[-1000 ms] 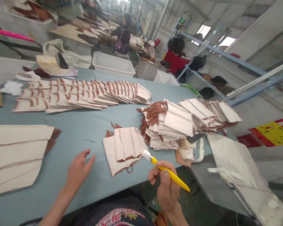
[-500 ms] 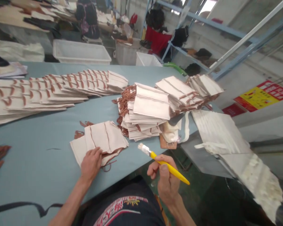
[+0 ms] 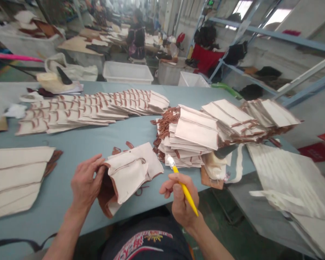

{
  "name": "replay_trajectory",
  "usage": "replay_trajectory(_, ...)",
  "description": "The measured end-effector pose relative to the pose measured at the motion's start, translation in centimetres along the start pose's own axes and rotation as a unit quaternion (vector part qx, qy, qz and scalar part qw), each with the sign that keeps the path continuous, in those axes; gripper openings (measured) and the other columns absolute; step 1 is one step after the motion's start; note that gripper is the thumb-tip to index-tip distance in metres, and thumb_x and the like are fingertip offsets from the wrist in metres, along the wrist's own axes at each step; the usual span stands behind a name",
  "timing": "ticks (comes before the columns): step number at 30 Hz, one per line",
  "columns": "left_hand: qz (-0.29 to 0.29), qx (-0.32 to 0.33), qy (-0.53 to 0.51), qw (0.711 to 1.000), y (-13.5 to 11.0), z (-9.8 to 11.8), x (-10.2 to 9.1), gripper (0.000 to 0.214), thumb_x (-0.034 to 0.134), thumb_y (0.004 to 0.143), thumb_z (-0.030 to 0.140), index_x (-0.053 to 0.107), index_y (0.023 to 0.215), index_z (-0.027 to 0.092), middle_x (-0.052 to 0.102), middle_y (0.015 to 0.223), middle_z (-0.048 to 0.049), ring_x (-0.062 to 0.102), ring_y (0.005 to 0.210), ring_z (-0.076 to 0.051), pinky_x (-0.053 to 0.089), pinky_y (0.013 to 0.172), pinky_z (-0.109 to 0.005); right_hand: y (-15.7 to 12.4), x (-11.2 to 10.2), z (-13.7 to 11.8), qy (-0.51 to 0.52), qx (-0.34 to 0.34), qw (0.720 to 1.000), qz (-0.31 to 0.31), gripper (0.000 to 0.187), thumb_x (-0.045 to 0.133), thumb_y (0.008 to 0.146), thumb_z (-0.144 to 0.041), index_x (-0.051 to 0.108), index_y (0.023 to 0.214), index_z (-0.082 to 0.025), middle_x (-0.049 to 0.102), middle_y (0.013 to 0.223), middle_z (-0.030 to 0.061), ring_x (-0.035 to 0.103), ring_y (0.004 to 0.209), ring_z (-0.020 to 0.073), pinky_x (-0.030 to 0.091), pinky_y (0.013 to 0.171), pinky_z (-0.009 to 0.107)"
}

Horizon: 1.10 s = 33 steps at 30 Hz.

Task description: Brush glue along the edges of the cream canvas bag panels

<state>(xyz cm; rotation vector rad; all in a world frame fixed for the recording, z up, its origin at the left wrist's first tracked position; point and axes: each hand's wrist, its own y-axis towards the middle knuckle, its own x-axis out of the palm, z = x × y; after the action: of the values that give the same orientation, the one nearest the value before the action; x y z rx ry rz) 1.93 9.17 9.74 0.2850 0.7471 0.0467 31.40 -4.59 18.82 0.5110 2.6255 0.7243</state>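
Note:
My left hand (image 3: 86,180) pinches the raised edge of a cream panel with brown trim (image 3: 128,173), folding it up so its brown underside shows. Other cream panels lie beneath it at the table's front edge. In my right hand (image 3: 182,198) is a yellow paintbrush (image 3: 188,196), gripped like a pen, its whitish bristles pointing up and away from me. The bristle end appears in front of a tall stack of cream panels (image 3: 196,133) with brown strips hanging off its left side; whether they touch I cannot tell.
A long overlapping row of cream panels (image 3: 97,108) runs along the back of the blue-green table (image 3: 119,133). More panels (image 3: 13,180) lie at left, and further stacks (image 3: 227,115) at right. White bins (image 3: 128,72) stand beyond. A person (image 3: 136,36) sits far behind.
My left hand has gone from resting flat on the panel to lifting and folding its edge. The brush has turned more upright. The view has swung left.

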Motion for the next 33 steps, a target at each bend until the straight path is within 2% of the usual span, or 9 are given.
replay_trajectory(3,-0.003,-0.092,-0.010,0.996,-2.2,-2.8,-0.7,0.022,0.073,0.095,0.042,0.080,0.110,0.028,0.078,0.140,-0.0081,0.064,0.141,-0.037,0.041,0.132,-0.058,0.1,1.5,-1.2,0.033,0.000,0.999,-0.007,0.025,0.043,0.121,-0.042,0.062,0.124,-0.026,0.078,0.072,-0.0035,0.066,0.051,0.0128,0.059,0.054,0.024)
replay_trajectory(5,0.035,-0.191,-0.013,0.981,-4.8,-4.7,-0.6,0.030,0.073,0.098,0.039,0.076,0.123,0.023,0.070,0.150,-0.0129,0.058,0.148,-0.038,0.039,0.132,-0.064,-0.4,2.2,-1.9,0.038,0.005,0.999,-0.022,0.026,0.043,0.121,-0.044,0.062,0.123,-0.026,0.078,0.072,-0.0035,0.066,0.051,0.0129,0.059,0.053,0.024)
replay_trajectory(7,0.074,-0.312,-0.030,0.947,-7.7,-6.4,-0.1,0.041,0.076,0.102,0.042,0.069,0.135,0.019,0.069,0.146,-0.0138,0.064,0.138,-0.036,0.049,0.122,-0.066,-1.0,2.5,-2.2,0.027,0.015,0.999,-0.034,0.027,0.043,0.121,-0.044,0.062,0.122,-0.026,0.078,0.072,-0.0028,0.067,0.051,0.0133,0.059,0.053,0.024)
replay_trajectory(11,0.079,-0.487,-0.170,0.853,-11.9,-8.0,1.7,0.035,0.074,0.106,0.046,0.072,0.126,0.018,0.076,0.119,-0.0081,0.076,0.100,-0.025,0.067,0.091,-0.047,-2.0,2.5,-2.4,0.015,0.034,0.999,-0.033,0.026,0.045,0.121,-0.042,0.064,0.120,-0.025,0.077,0.072,-0.0031,0.066,0.050,0.0121,0.059,0.053,0.023)
replay_trajectory(15,0.093,-0.513,-0.348,0.779,-11.9,-7.8,3.3,0.038,0.071,0.108,0.050,0.072,0.128,0.018,0.077,0.124,-0.0095,0.077,0.103,-0.024,0.068,0.091,-0.045,-2.4,2.1,-2.6,0.022,0.047,0.998,-0.046,0.025,0.047,0.120,-0.042,0.065,0.119,-0.025,0.077,0.071,-0.0028,0.067,0.049,0.0129,0.059,0.051,0.024)
replay_trajectory(21,0.094,-0.527,-0.478,0.696,-7.8,-7.9,2.8,0.033,0.076,0.106,0.045,0.074,0.124,0.017,0.078,0.121,-0.0086,0.078,0.101,-0.023,0.068,0.089,-0.044,-3.6,1.9,-3.2,0.088,0.040,0.992,-0.075,0.030,0.044,0.121,-0.044,0.066,0.127,-0.026,0.076,0.073,-0.0012,0.063,0.051,0.0132,0.056,0.050,0.023)
replay_trajectory(24,0.075,-0.528,-0.483,0.694,-5.9,-7.4,1.7,0.031,0.076,0.106,0.043,0.073,0.123,0.017,0.078,0.119,-0.0080,0.077,0.098,-0.023,0.068,0.087,-0.043,-4.5,1.6,-3.3,0.127,0.070,0.987,-0.064,0.037,0.039,0.121,-0.046,0.069,0.131,-0.027,0.070,0.067,-0.0024,0.056,0.046,0.0129,0.049,0.045,0.021)
replay_trajectory(29,0.011,-0.450,-0.467,0.761,-5.7,-3.0,-1.4,0.029,0.081,0.101,0.037,0.075,0.120,0.017,0.081,0.119,-0.0085,0.079,0.101,-0.024,0.068,0.091,-0.044,-4.4,0.6,-3.1,0.149,0.143,0.978,0.020,0.042,0.045,0.118,-0.052,0.074,0.126,-0.023,0.055,0.051,-0.0076,0.042,0.038,0.0111,0.034,0.040,0.018)
replay_trajectory(33,-0.058,-0.378,-0.445,0.810,-7.8,1.8,-4.3,0.070,0.101,0.069,0.048,0.078,0.127,0.018,0.086,0.122,-0.0108,0.077,0.122,-0.039,0.066,0.099,-0.044,-2.3,0.6,-3.9,0.184,0.194,0.958,0.107,0.047,0.057,0.111,-0.065,0.078,0.110,-0.023,0.049,0.046,-0.0088,0.040,0.038,0.0103,0.034,0.041,0.017)
